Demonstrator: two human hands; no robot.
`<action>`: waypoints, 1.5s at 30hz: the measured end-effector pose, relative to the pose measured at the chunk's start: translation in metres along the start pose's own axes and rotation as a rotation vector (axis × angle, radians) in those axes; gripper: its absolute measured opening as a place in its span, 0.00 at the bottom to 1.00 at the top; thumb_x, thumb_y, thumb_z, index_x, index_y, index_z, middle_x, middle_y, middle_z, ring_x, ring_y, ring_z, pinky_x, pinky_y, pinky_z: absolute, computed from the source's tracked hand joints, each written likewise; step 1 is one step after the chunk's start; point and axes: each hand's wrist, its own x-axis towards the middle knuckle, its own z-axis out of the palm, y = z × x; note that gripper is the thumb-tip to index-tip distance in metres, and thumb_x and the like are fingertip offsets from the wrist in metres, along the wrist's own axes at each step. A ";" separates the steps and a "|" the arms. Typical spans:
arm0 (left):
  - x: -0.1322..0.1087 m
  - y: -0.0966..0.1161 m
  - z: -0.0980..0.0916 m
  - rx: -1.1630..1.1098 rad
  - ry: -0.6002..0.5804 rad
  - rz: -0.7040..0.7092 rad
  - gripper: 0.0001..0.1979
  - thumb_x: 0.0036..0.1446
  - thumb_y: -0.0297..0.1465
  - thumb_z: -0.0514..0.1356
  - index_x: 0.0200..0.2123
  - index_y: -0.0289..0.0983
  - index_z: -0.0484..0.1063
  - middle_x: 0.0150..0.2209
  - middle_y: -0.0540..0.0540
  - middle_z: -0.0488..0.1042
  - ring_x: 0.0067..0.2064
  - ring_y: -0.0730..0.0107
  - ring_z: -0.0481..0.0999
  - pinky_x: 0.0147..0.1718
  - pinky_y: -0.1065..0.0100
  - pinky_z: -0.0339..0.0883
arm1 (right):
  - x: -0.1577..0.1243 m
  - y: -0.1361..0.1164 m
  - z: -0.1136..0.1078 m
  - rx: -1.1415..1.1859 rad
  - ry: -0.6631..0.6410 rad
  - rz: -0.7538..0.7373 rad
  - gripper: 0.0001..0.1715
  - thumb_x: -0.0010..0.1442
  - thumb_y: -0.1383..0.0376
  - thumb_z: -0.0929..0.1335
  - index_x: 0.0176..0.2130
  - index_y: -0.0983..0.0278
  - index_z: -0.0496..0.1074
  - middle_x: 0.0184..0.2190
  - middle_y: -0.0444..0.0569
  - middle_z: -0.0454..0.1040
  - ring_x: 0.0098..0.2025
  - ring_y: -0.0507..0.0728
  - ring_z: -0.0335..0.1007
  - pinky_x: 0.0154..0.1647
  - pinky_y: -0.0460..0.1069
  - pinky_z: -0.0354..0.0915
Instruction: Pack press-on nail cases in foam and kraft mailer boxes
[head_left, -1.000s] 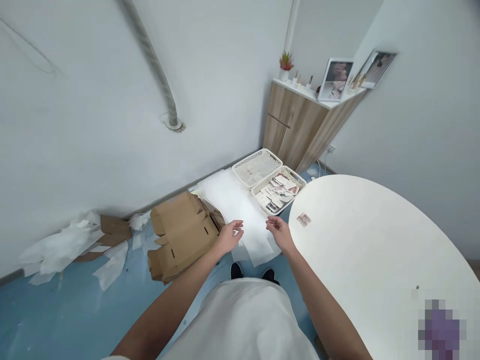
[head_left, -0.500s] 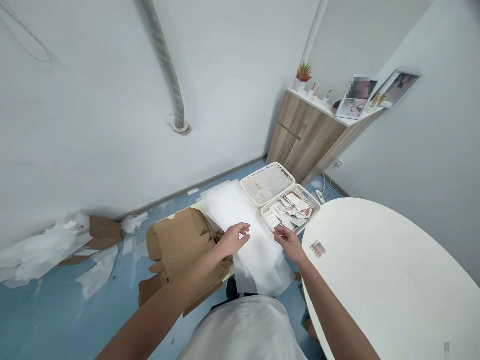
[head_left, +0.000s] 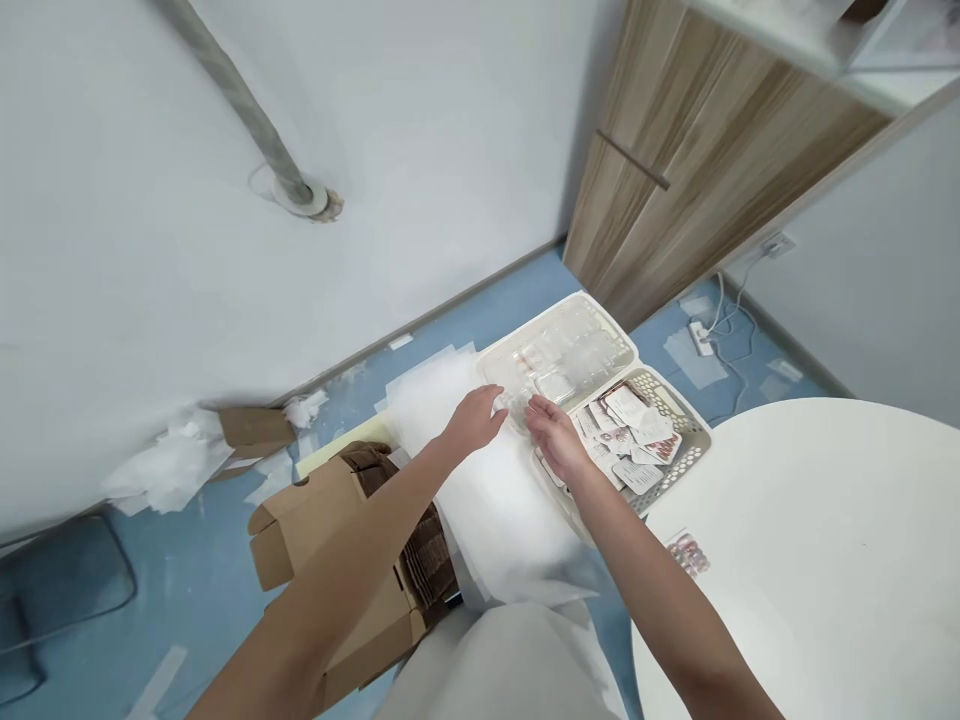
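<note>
My left hand [head_left: 475, 418] is at the near left edge of a white basket [head_left: 491, 350] filled with clear plastic packets [head_left: 577, 355]. Its fingers are bent around something clear that I cannot make out well. My right hand [head_left: 553, 434] is just right of it, fingers stretched and apart, with nothing plainly held. Beside it, a second white basket [head_left: 694, 445] holds several printed cards [head_left: 634, 425]. Under and in front of my hands lies a stack of white sheets [head_left: 495, 500].
Flattened brown cardboard boxes [head_left: 330, 520] lie at the left. A round white table [head_left: 810, 560] with a small printed packet [head_left: 688, 555] stands at the right. Behind are a wooden cabinet [head_left: 720, 150] and a power strip [head_left: 701, 338]. A dark chair [head_left: 67, 580] is at far left.
The view has tilted down and come closer to the baskets. Both hands have moved forward to the clear packets' basket, and the left hand's fingers have closed in.
</note>
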 end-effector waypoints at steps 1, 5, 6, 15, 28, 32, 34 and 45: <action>0.010 -0.003 0.002 0.026 -0.018 -0.009 0.18 0.52 0.31 0.54 0.48 0.36 0.64 0.50 0.42 0.67 0.53 0.58 0.63 0.53 0.59 0.55 | 0.009 0.002 0.005 0.040 0.004 0.028 0.30 0.46 0.67 0.66 0.50 0.59 0.61 0.55 0.52 0.60 0.54 0.58 0.60 0.49 0.53 0.62; 0.044 -0.012 0.005 0.117 -0.070 -0.061 0.20 0.52 0.31 0.53 0.49 0.32 0.62 0.53 0.39 0.63 0.56 0.57 0.58 0.54 0.59 0.52 | 0.036 0.007 0.019 0.111 0.004 0.181 0.36 0.47 0.66 0.64 0.55 0.54 0.52 0.59 0.47 0.50 0.55 0.56 0.57 0.46 0.52 0.65; 0.050 -0.011 0.005 0.149 -0.066 -0.074 0.20 0.52 0.31 0.52 0.50 0.33 0.61 0.53 0.39 0.63 0.57 0.58 0.57 0.54 0.59 0.52 | 0.040 0.007 0.021 0.131 0.002 0.210 0.37 0.47 0.66 0.64 0.56 0.52 0.50 0.60 0.46 0.48 0.55 0.56 0.56 0.45 0.51 0.66; 0.078 0.010 0.013 0.441 -0.229 -0.179 0.27 0.47 0.25 0.52 0.53 0.31 0.55 0.49 0.37 0.65 0.50 0.55 0.64 0.48 0.58 0.54 | 0.047 -0.005 0.026 0.347 0.039 0.323 0.39 0.42 0.68 0.66 0.53 0.47 0.55 0.61 0.37 0.42 0.54 0.55 0.57 0.40 0.51 0.67; 0.068 0.000 0.012 0.272 -0.087 -0.076 0.25 0.51 0.27 0.48 0.54 0.31 0.55 0.52 0.39 0.64 0.54 0.61 0.61 0.54 0.59 0.48 | 0.049 -0.001 0.021 0.274 0.083 0.301 0.38 0.42 0.67 0.67 0.53 0.51 0.57 0.60 0.40 0.47 0.53 0.55 0.58 0.43 0.50 0.64; 0.054 0.005 0.001 0.193 -0.015 -0.054 0.22 0.51 0.27 0.49 0.51 0.32 0.58 0.51 0.40 0.65 0.52 0.61 0.64 0.52 0.59 0.52 | 0.034 -0.008 0.021 0.263 0.093 0.230 0.35 0.42 0.65 0.68 0.51 0.53 0.59 0.59 0.43 0.52 0.52 0.55 0.58 0.40 0.48 0.64; 0.043 0.010 -0.005 0.153 0.029 -0.044 0.22 0.50 0.26 0.50 0.51 0.33 0.59 0.50 0.41 0.67 0.50 0.61 0.65 0.51 0.59 0.53 | 0.021 -0.011 0.022 0.250 0.107 0.178 0.33 0.42 0.65 0.68 0.50 0.54 0.61 0.58 0.44 0.53 0.53 0.55 0.57 0.40 0.48 0.63; -0.077 0.029 -0.017 -0.567 0.222 -0.028 0.23 0.46 0.30 0.60 0.48 0.39 0.63 0.43 0.43 0.69 0.46 0.65 0.70 0.45 0.60 0.62 | -0.100 -0.003 0.022 0.194 0.136 -0.196 0.26 0.41 0.66 0.68 0.44 0.57 0.66 0.53 0.47 0.61 0.38 0.51 0.64 0.37 0.48 0.60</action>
